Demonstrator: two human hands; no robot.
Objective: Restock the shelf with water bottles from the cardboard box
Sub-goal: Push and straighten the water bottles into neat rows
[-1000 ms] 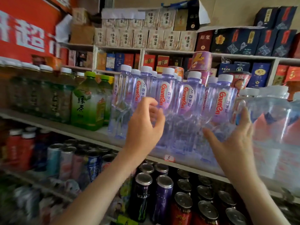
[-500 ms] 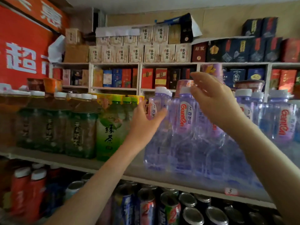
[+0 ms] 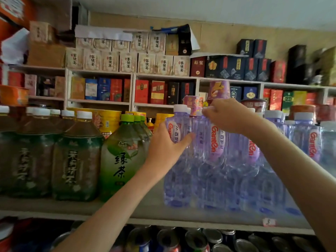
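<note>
Several clear purple-tinted water bottles (image 3: 216,142) with white caps stand in a cluster on the grey shelf (image 3: 127,213), right of centre. My left hand (image 3: 166,147) cups the left side of the leftmost water bottle (image 3: 177,180), thumb across its front label. My right hand (image 3: 229,116) reaches over the cluster, its fingers curled down around the top of a bottle in the second row; that cap is hidden under the fingers. The cardboard box is out of view.
Green tea bottles (image 3: 121,160) and dark tea bottles (image 3: 76,160) stand close on the left of the water. Drink cans (image 3: 196,239) fill the shelf below. Boxed goods (image 3: 145,64) line the back wall shelves. A price tag (image 3: 268,222) sticks on the shelf edge.
My right hand rose from the bottles' sides to their tops and now curls onto one. My left hand slid to the leftmost bottle's flank. The view tilted upward.
</note>
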